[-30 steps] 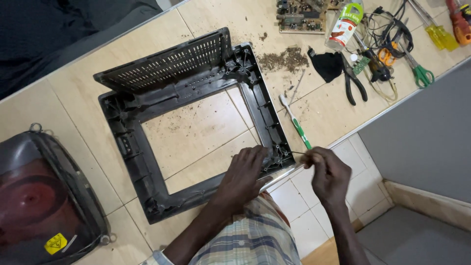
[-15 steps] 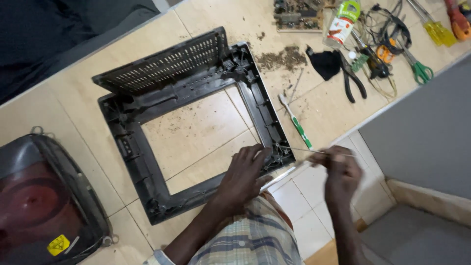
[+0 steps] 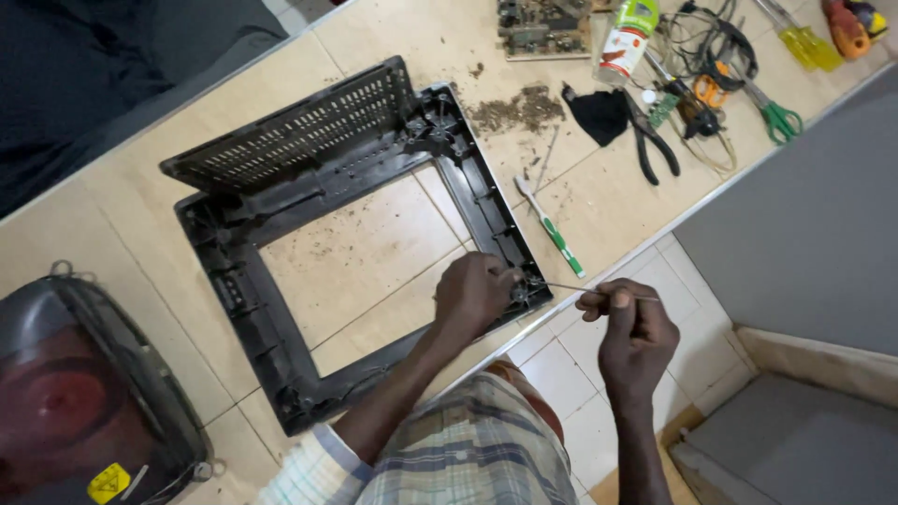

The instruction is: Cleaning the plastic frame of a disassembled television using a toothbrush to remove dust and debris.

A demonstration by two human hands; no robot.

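A black plastic frame [image 3: 281, 234] is seen lying on the tiled surface [image 3: 112, 224] at centre. Its lower right corner is gripped by the left hand [image 3: 474, 292], while a thin wire [image 3: 580, 290] is pinched by the right hand [image 3: 631, 332] just right of it.

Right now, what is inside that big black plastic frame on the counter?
Inside the black frame only bare tan counter tiles scattered with dark crumbs show. The left hand rests on the frame's near corner and covers that part; the right hand pinches a thin wire coming from there.
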